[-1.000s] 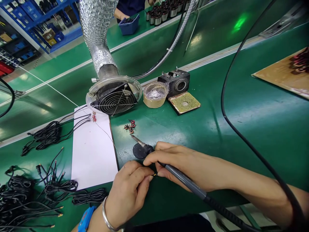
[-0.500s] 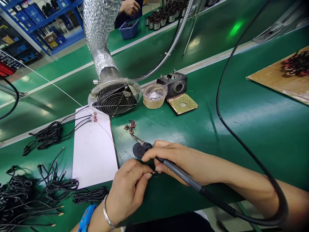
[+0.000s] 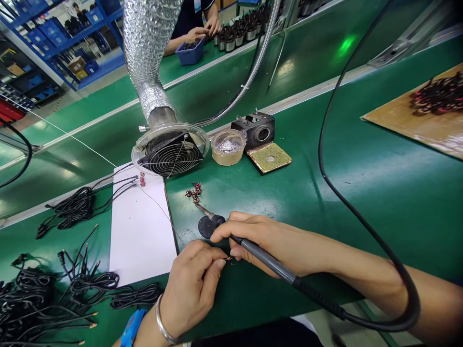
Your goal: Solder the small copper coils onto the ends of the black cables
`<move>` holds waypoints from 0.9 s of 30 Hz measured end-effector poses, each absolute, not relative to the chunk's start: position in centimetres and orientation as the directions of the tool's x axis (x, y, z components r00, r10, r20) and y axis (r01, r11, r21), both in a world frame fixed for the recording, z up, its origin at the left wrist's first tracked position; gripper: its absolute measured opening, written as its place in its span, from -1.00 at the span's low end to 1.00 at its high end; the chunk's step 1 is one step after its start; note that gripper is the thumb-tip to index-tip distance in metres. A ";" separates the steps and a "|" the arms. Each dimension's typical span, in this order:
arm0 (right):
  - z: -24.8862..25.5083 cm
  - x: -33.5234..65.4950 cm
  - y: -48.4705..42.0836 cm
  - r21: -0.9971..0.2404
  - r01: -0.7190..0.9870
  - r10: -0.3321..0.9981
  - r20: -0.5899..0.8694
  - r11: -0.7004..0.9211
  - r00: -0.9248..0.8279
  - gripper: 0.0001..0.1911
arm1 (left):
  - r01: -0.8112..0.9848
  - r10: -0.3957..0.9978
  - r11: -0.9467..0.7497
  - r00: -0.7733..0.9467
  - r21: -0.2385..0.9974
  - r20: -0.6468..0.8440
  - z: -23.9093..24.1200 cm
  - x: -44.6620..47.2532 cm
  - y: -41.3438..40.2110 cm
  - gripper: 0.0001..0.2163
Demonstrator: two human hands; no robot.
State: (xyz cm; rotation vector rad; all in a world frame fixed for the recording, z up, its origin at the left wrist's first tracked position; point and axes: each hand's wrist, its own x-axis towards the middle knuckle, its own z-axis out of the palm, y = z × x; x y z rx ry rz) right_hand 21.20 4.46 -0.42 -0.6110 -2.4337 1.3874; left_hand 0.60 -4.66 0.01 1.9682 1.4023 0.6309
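Note:
My right hand (image 3: 278,246) is closed around a grey soldering iron (image 3: 269,262), whose metal tip points away from me toward a few small red and black wired parts (image 3: 195,192) on the bench. In front of me, my left hand (image 3: 195,284) pinches a small piece with thin coloured wires (image 3: 228,259). My right thumb and fingertips reach the other end of that piece, close to the left fingertips. Most of the piece is hidden by the fingers. A thin wire (image 3: 159,206) runs across a white board (image 3: 139,236) toward my left hand.
A fume extractor fan (image 3: 175,156) hangs above the green bench. Behind the iron stand a tub of silvery material (image 3: 227,155) and an iron holder (image 3: 258,132) with a sponge (image 3: 270,157). Black cables (image 3: 29,289) lie left. A co-worker's hands (image 3: 204,31) are beyond the bench.
My view has shifted slightly. Both of my hands keep nearly the same pose and hold. Across the bench, the co-worker's hands have come down together beside the blue bin.

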 end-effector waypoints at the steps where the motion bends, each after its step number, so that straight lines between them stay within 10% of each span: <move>1: -0.5 21.2 4.4 -0.861 0.230 0.489 0.024 0.452 -0.872 -0.64 | 0.646 0.948 -0.235 0.317 0.726 0.025 0.0 0.6 -4.7 -0.85; 27: -0.7 20.7 3.5 -0.905 0.146 0.590 0.132 0.400 -0.797 -0.56 | 0.639 0.962 -0.254 0.242 0.726 0.123 -0.2 0.8 -4.8 -0.88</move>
